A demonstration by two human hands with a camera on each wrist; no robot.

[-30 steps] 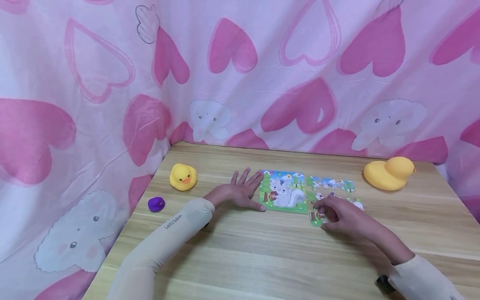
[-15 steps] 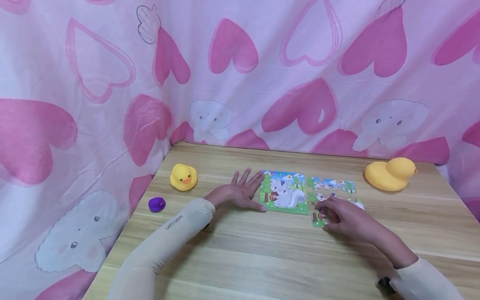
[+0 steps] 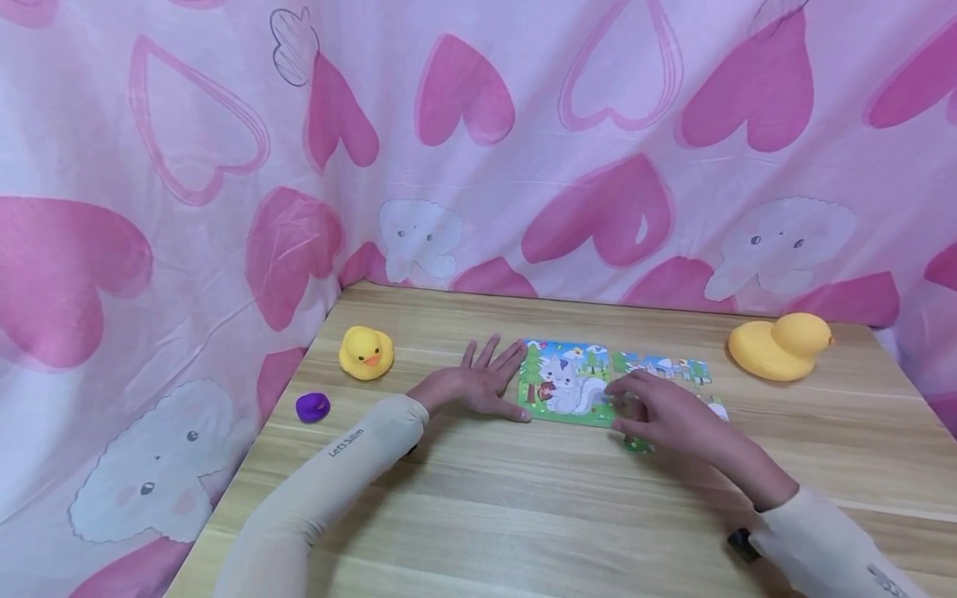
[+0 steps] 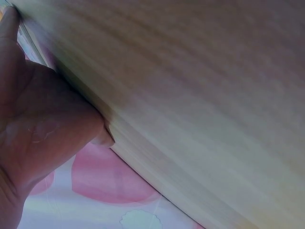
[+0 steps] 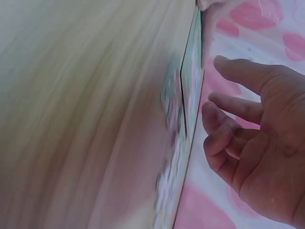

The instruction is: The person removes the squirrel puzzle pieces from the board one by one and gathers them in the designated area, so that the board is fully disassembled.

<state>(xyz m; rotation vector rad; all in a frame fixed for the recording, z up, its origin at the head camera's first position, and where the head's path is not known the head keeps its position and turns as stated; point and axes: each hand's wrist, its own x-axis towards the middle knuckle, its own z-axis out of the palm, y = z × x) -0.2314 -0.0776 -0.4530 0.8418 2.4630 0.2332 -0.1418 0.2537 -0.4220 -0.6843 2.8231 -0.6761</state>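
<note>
My left hand (image 3: 482, 386) lies with fingers spread on the table, its index fingertip and thumb at the left edge of a squirrel picture board (image 3: 564, 386). Beside that board on the right are jigsaw puzzle pieces (image 3: 699, 371), partly joined, with sky and trees along the top. My right hand (image 3: 669, 415) hovers over the left part of these pieces, fingertips near the board's right edge. In the right wrist view the right hand (image 5: 267, 138) has loosely bent fingers with nothing between them. It covers most of the lower pieces in the head view.
A large yellow duck (image 3: 777, 346) sits at the back right of the wooden table (image 3: 523, 515). At the left stand a smaller yellow duck (image 3: 365, 353) and a little purple duck (image 3: 312, 407). A pink heart-patterned curtain (image 3: 463, 166) hangs behind and to the left.
My right hand has come off the lower-left puzzle pieces and shifted left toward the picture board, its fingers less curled. The left hand stays put.
</note>
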